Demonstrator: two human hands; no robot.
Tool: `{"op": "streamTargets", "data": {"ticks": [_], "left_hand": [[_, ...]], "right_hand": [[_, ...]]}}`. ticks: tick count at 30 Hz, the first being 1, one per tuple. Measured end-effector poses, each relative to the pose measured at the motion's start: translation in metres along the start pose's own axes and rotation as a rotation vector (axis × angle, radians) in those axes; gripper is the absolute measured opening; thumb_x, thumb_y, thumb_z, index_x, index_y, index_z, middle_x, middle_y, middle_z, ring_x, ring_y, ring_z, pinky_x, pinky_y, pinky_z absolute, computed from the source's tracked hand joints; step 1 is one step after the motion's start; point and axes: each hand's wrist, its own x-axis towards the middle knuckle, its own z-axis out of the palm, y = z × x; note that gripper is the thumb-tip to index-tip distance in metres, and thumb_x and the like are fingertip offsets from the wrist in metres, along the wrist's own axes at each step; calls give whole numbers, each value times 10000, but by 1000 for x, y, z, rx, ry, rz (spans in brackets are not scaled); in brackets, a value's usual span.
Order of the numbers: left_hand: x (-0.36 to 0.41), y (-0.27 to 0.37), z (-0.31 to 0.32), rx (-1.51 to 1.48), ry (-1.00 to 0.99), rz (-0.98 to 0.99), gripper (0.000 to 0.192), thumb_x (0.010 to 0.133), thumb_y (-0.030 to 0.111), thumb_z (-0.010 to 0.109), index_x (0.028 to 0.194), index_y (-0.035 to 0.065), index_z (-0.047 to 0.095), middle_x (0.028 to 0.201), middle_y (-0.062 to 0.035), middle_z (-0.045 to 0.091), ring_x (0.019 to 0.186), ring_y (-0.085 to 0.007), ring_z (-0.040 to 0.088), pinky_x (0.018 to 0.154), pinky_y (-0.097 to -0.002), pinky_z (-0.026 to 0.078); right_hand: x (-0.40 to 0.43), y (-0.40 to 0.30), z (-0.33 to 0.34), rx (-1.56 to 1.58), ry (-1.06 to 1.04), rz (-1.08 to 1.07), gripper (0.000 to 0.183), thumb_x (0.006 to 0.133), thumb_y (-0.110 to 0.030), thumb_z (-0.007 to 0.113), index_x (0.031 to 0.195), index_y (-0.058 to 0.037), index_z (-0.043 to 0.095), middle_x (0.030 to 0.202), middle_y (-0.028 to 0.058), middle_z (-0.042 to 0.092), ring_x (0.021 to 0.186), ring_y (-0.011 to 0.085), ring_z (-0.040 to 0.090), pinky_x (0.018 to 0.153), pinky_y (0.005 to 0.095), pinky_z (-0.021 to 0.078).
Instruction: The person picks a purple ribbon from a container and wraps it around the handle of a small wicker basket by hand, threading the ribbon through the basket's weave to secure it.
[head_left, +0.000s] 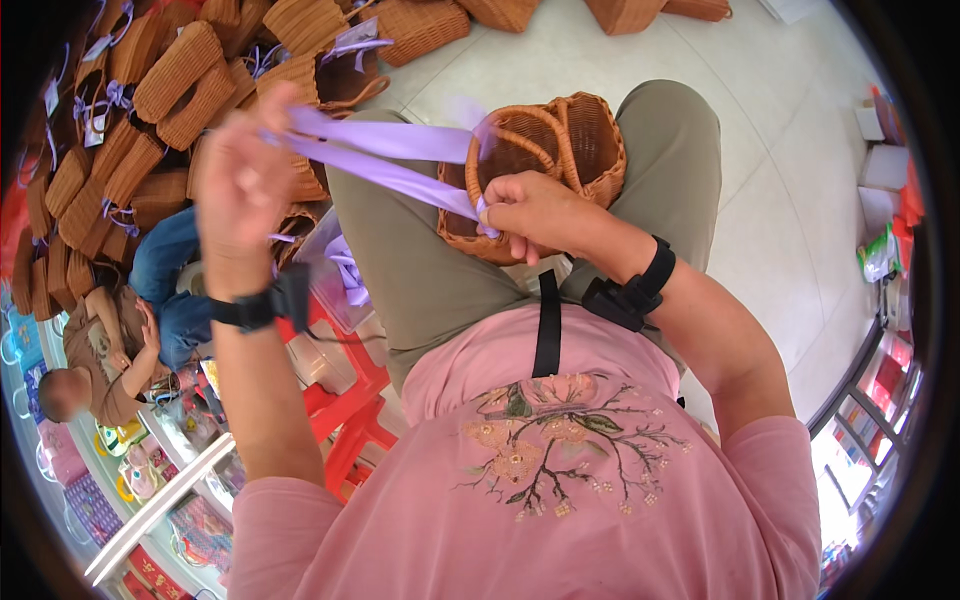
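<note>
A brown woven wicker basket (592, 142) with wrapped handles rests between my thighs. Purple satin ribbon (397, 140) runs from its near handle out to the left in two strands. My right hand (525, 210) pinches the ribbon against the lower part of that handle. Raised at the left, my left hand (251, 165) is blurred and grips the far part of the ribbon, which is pulled taut. Whether the ribbon is knotted at the handle is hidden by my right fingers.
Many similar wicker baskets (180, 82) are heaped at the upper left, several with purple bows and tags. A clear plastic bin (349, 300) holding purple ribbon stands by my left thigh, near a red plastic stool (345, 405). Another person (112, 337) sits at the left beside shelves of bags.
</note>
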Motion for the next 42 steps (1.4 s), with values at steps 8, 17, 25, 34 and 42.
{"op": "streamTargets", "data": {"ticks": [8, 17, 25, 34, 42], "left_hand": [[8, 64, -27, 1691, 820, -40, 538, 1027, 416, 587, 1391, 20, 564, 1196, -121, 678, 746, -157, 678, 547, -252, 501], [30, -112, 3, 1412, -332, 158, 286, 1049, 233, 537, 1118, 5, 696, 1020, -144, 716, 909, -269, 665, 826, -400, 529], [53, -108, 4, 1449, -562, -554, 300, 1059, 320, 563, 1053, 41, 673, 799, 16, 609, 768, -126, 556, 713, -300, 479], [53, -98, 8, 1302, -487, -666, 314, 1018, 406, 646, 970, 98, 681, 778, 79, 549, 717, -55, 483, 607, -243, 415], [58, -104, 20, 1391, -312, -596, 254, 1009, 302, 632, 917, 66, 647, 818, 29, 616, 753, -85, 580, 596, -287, 462]], "right_hand": [[2, -4, 4, 23, -12, 11, 207, 976, -246, 594, 939, -47, 636, 650, 64, 636, 464, 134, 579, 417, 290, 443], [-3, -10, 2, 96, -31, 57, 150, 949, -202, 598, 934, -54, 615, 674, 56, 634, 481, 123, 588, 422, 267, 439], [-2, -3, 2, 120, -25, -13, 134, 931, -191, 622, 928, -59, 605, 681, 52, 636, 481, 123, 592, 427, 274, 461], [-3, -6, 2, 127, -30, 17, 122, 943, -190, 617, 942, -69, 605, 650, 45, 630, 466, 121, 585, 416, 262, 439], [-9, -20, 4, 134, -5, -15, 202, 935, -176, 628, 1040, -6, 602, 822, 74, 667, 549, 117, 622, 452, 268, 505]]}}
